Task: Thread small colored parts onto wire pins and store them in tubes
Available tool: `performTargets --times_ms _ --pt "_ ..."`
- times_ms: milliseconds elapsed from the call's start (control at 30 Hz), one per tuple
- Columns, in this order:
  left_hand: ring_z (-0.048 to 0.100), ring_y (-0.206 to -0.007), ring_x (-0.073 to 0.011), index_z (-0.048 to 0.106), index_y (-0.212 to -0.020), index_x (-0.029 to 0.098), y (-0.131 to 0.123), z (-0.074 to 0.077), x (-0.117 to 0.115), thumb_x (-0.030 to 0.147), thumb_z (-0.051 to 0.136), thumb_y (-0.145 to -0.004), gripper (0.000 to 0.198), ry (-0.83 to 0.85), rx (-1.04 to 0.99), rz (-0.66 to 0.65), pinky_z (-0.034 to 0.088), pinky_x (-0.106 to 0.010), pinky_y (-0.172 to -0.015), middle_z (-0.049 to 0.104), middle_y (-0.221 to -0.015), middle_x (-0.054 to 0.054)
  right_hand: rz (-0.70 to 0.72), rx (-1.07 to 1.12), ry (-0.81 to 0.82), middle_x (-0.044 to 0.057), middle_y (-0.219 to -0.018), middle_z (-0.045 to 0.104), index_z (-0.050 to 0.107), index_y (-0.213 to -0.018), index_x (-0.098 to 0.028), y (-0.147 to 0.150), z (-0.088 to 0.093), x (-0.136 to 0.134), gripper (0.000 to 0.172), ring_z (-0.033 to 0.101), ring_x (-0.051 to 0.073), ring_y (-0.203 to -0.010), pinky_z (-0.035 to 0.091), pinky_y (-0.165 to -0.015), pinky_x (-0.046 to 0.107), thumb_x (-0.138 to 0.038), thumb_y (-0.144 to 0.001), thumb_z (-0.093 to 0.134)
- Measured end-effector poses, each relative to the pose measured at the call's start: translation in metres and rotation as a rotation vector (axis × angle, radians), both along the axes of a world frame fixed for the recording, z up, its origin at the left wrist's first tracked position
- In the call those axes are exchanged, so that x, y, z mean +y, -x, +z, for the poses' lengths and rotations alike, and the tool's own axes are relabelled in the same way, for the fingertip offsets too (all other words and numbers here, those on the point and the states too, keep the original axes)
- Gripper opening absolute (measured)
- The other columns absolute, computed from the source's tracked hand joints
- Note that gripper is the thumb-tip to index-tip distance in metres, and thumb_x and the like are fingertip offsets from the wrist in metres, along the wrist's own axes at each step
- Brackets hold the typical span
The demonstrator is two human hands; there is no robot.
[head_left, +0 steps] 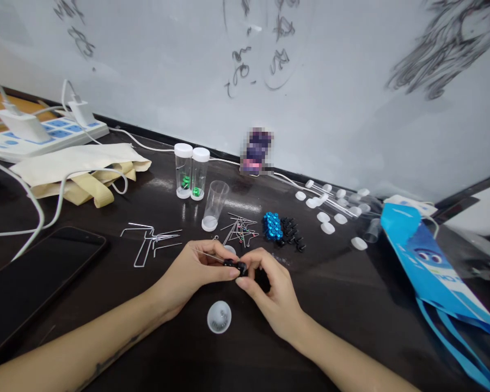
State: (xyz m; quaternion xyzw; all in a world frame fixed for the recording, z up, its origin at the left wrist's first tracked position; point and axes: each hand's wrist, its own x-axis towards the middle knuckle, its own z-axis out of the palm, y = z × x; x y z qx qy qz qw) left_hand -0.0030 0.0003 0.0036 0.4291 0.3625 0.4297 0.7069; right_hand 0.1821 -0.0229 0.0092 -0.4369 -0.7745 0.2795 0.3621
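Nearest the camera, both forearms (134,310) were extended over the dark surface (343,326). A small black part (240,268) was held between the hands, just above the surface. One end was pinched by the left hand (200,269), beside a thin metal rod (210,255); the other was grasped by the fingertips of the right hand (275,291). Whether the rod was seated in the part could not be told. Best control was judged to be had with a firm left grip, a light right grip and the rod kept straight, clear of the white cup (219,317) of metal pieces. Pins (242,230), blue parts (272,226) and white caps (328,227) were spread beyond. The surface was backed by a marked whiteboard (167,81); a power strip (61,130) was placed at the far left.
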Motion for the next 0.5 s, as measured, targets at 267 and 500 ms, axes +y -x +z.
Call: performTargets --times_ms 267,500 --pt "0.061 -0.072 -0.0117 0.072 -0.074 0.018 0.0006 0.0003 -0.0011 0.017 0.084 -0.059 0.019 -0.006 0.013 -0.035 0.047 -0.023 -0.068 0.069 -0.078 0.001 0.032 -0.084 0.009 -0.002 -0.070 0.055 0.052 -0.073 -0.020 -0.0013 -0.0014 -0.0002 0.029 0.049 0.015 -0.069 0.034 -0.069 0.028 -0.027 -0.099 0.043" --pt "0.061 -0.074 -0.0128 0.071 -0.073 0.018 0.0013 0.0007 0.0003 0.018 0.083 -0.061 0.017 -0.021 0.018 -0.030 0.047 -0.025 -0.071 0.070 -0.080 0.000 -0.013 -0.047 -0.014 -0.002 -0.075 0.055 0.053 -0.079 -0.020 0.0001 -0.0020 0.0003 0.015 0.050 0.015 -0.071 0.036 -0.068 0.028 -0.026 -0.093 0.056"
